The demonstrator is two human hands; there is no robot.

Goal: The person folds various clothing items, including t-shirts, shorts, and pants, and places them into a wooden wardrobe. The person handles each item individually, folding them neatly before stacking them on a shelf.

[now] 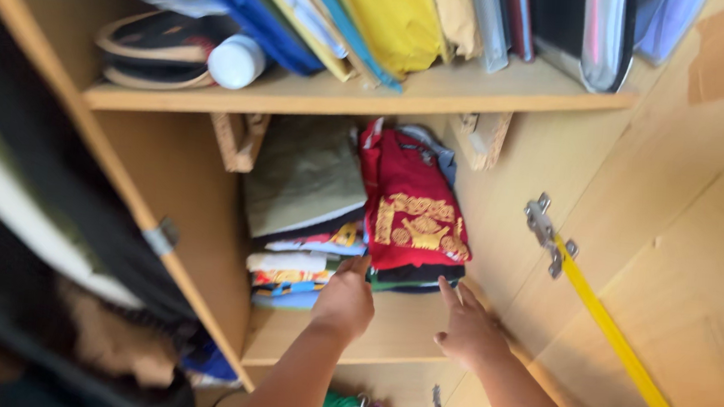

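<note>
Both forearms reach up into the wooden wardrobe; the left hand (pixel 344 301), fingers curled, touches the lower front of the two stacks of folded clothes, whether its grip holds cloth I cannot tell; the right hand (pixel 466 328) lies released, fingers spread, on the bare shelf board (pixel 395 331) just right of the red shirt (pixel 413 208); an olive garment (pixel 304 173) tops the stack left of that shirt; the upper shelf (pixel 439 93) sits close above; a hinge (pixel 545 231) lies rightward.

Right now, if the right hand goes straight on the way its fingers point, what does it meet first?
Probably the dark folded garments under the red shirt in the right-hand pile; the right hand points there, though depth is unclear.
</note>
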